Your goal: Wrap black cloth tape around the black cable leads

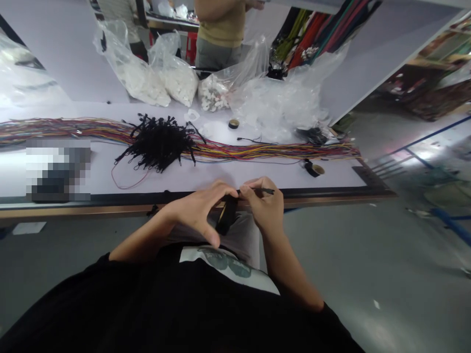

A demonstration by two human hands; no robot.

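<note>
At the table's front edge, my left hand [196,208] curves round a roll of black tape [228,215]. Its fingertips are at the top of the roll and its thumb is stretched down by the lower end. My right hand [267,203] pinches a thin black cable end [268,190] between thumb and fingers, right beside the left fingertips. Where tape and cable meet is partly hidden by the fingers. Beyond my hands, a long bundle of coloured wires [239,151] runs across the table, with a heap of black wrapped cable ends [160,142] on it.
Another tape roll [315,169] lies to the right and a smaller one [233,124] behind the wires. Plastic bags of white parts [180,86] line the back. A blurred-out object [59,171] sits at left. Across the opening stands a person [221,32].
</note>
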